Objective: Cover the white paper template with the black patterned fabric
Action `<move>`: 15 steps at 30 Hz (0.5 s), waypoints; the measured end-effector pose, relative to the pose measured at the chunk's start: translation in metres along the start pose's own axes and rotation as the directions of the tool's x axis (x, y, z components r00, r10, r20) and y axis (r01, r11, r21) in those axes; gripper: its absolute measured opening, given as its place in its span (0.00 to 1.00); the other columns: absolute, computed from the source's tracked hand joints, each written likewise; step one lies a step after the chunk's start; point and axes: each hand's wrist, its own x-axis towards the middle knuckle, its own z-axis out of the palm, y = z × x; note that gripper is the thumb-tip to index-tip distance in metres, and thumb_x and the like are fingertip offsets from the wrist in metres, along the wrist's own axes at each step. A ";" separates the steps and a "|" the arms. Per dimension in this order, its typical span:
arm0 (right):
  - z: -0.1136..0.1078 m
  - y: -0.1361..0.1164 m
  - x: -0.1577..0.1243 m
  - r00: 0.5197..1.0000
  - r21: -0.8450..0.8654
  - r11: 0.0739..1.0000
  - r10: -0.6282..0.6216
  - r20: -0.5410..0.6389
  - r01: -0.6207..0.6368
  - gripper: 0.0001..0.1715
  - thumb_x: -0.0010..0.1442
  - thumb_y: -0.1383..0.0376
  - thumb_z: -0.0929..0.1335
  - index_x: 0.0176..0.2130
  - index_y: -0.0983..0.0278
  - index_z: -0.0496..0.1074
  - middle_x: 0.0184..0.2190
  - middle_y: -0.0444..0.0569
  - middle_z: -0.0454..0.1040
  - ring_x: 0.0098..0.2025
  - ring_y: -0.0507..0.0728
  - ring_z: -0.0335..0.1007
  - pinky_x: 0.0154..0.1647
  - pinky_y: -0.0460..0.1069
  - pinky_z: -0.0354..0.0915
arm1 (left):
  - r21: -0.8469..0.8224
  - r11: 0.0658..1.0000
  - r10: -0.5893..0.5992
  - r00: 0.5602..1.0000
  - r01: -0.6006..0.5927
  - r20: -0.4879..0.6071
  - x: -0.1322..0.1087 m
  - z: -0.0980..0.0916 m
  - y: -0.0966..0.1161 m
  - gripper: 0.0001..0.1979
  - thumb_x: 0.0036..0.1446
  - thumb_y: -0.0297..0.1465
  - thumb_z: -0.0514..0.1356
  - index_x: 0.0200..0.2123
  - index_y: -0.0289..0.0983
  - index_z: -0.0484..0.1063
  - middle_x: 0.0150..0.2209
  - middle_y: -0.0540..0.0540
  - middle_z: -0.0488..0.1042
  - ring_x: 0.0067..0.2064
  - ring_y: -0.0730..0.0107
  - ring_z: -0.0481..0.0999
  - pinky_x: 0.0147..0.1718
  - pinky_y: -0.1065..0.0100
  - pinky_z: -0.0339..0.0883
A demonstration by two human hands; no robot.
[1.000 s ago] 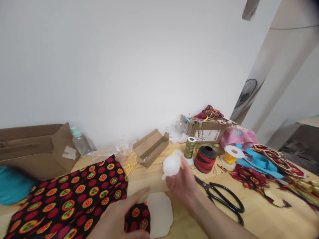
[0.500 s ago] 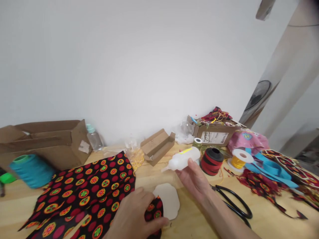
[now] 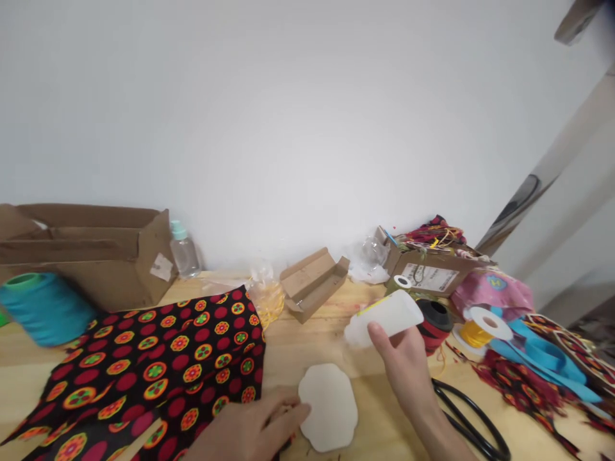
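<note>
A translucent white squeeze bottle [image 3: 384, 317] with a yellow mark is held in my right hand [image 3: 406, 358] above the table, tilted with its nozzle end toward the left. Below and left of it lies a cream-coloured flat piece with a scalloped outline [image 3: 329, 406]. My left hand [image 3: 252, 426] is closed at that piece's left edge, fingertips pressed together. What they pinch is hidden; a sliver of dark fabric shows beneath the hand. Black patterned fabric [image 3: 177, 358] with red dots and orange flowers spreads out on the left.
Behind stand a large cardboard box [image 3: 106, 275], a pump bottle [image 3: 184, 253] and a small open carton [image 3: 314, 285]. To the right are black-handled scissors [image 3: 473, 419], a red-black spool [image 3: 432, 326], a yellow spool [image 3: 480, 330], blue ribbon [image 3: 548, 358] and scraps. A teal thread cone [image 3: 45, 310] leans left.
My right hand has moved right with the squeeze bottle. My left hand has drawn back left and down, uncovering more of the scalloped piece; the small fabric bit at its fingers is now mostly hidden.
</note>
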 end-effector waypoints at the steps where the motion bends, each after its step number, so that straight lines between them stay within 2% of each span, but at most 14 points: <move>1: 0.001 0.003 0.001 1.000 0.035 0.999 0.011 -0.027 -0.010 0.26 0.42 0.52 0.72 0.37 0.65 0.68 0.36 0.52 0.76 0.40 0.61 0.70 0.43 0.54 0.64 | 0.043 0.998 0.055 0.998 -0.054 -0.009 0.001 0.002 0.002 0.19 0.54 0.23 0.46 0.48 0.41 0.63 0.44 0.43 0.74 0.30 0.68 0.78 0.22 0.75 0.69; 3: 0.003 0.009 0.004 0.995 0.177 0.981 0.084 -0.060 -0.072 0.25 0.43 0.52 0.72 0.37 0.64 0.68 0.35 0.50 0.76 0.39 0.60 0.71 0.40 0.53 0.66 | 0.114 0.987 0.111 0.993 -0.115 0.041 0.004 0.001 0.006 0.16 0.54 0.23 0.48 0.45 0.39 0.66 0.48 0.41 0.72 0.26 0.68 0.78 0.18 0.74 0.69; 5: 0.006 0.010 0.006 0.975 0.372 0.909 0.218 -0.036 -0.189 0.23 0.43 0.53 0.72 0.35 0.64 0.68 0.32 0.48 0.77 0.36 0.58 0.72 0.35 0.50 0.69 | 0.148 0.981 0.112 0.989 -0.126 0.101 0.006 -0.003 0.010 0.14 0.54 0.23 0.50 0.41 0.38 0.69 0.49 0.40 0.71 0.25 0.67 0.78 0.16 0.73 0.70; 8: 0.009 0.007 0.005 0.924 0.537 0.760 0.363 0.118 -0.367 0.18 0.44 0.58 0.74 0.34 0.63 0.69 0.31 0.45 0.77 0.34 0.55 0.73 0.30 0.46 0.69 | 0.163 0.979 0.101 0.988 -0.120 0.119 0.007 -0.006 0.013 0.12 0.54 0.22 0.50 0.38 0.37 0.70 0.47 0.42 0.73 0.25 0.66 0.78 0.15 0.73 0.70; 9: 0.010 0.005 0.004 0.915 0.541 0.743 0.368 0.163 -0.395 0.18 0.43 0.61 0.74 0.35 0.63 0.70 0.32 0.45 0.77 0.34 0.54 0.73 0.30 0.45 0.69 | 0.169 0.978 0.102 0.988 -0.120 0.113 0.006 -0.005 0.013 0.12 0.54 0.22 0.50 0.38 0.36 0.71 0.46 0.42 0.74 0.25 0.67 0.78 0.15 0.74 0.70; 11: 0.012 0.002 0.000 0.926 0.512 0.772 0.312 0.212 -0.377 0.19 0.43 0.64 0.74 0.37 0.64 0.70 0.32 0.46 0.77 0.35 0.54 0.73 0.32 0.45 0.69 | 0.175 0.978 0.100 0.990 -0.116 0.099 0.005 0.000 0.013 0.11 0.55 0.23 0.52 0.38 0.36 0.70 0.47 0.43 0.73 0.25 0.68 0.78 0.17 0.75 0.70; 15: 0.014 -0.012 -0.009 0.978 0.357 0.917 0.123 0.169 -0.177 0.28 0.40 0.66 0.75 0.42 0.62 0.68 0.35 0.47 0.77 0.37 0.56 0.72 0.39 0.48 0.68 | 0.185 0.978 0.083 0.992 -0.101 0.099 0.002 0.009 0.013 0.10 0.52 0.24 0.56 0.40 0.37 0.69 0.48 0.43 0.72 0.28 0.68 0.79 0.18 0.75 0.70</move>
